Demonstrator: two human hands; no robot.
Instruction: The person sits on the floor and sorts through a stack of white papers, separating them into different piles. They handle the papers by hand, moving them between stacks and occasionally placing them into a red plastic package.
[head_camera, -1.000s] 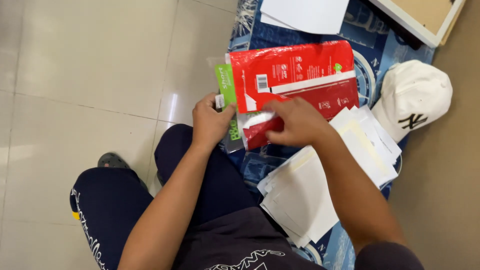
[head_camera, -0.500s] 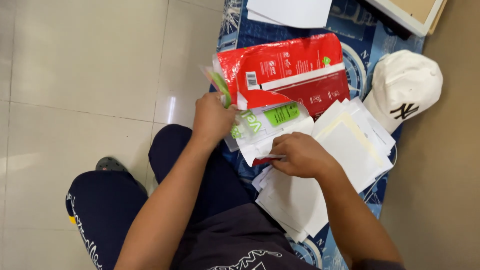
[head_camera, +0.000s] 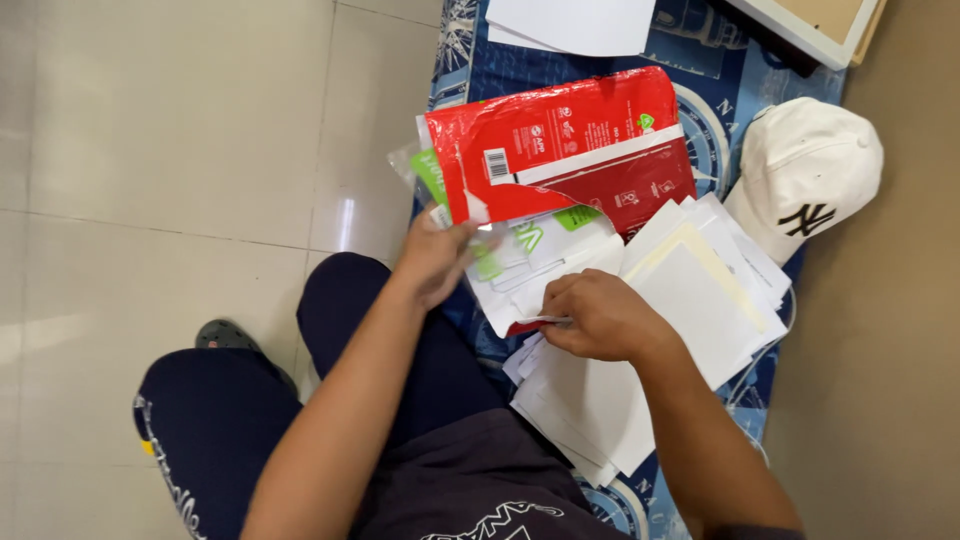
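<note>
My left hand (head_camera: 437, 256) grips the left edge of a clear plastic packet with green print (head_camera: 530, 262). My right hand (head_camera: 600, 316) pinches the same packet at its lower edge, fingers closed on it. The packet lies partly under a torn red paper wrapper (head_camera: 560, 140) and over a fanned stack of white paper sheets (head_camera: 690, 300). Both hands are over my lap, at the edge of a blue patterned cloth (head_camera: 720, 120).
A white cap (head_camera: 800, 170) lies on the cloth to the right. More white sheets (head_camera: 575, 22) lie at the top, next to a flat white-edged board (head_camera: 810, 25). Pale floor tiles (head_camera: 170, 150) fill the left. My knees in dark trousers (head_camera: 210, 420) and a shoe (head_camera: 222, 335) are below.
The clear packet has been pulled lower out from under the red wrapper. My right hand slid down from the wrapper to the packet's lower edge.
</note>
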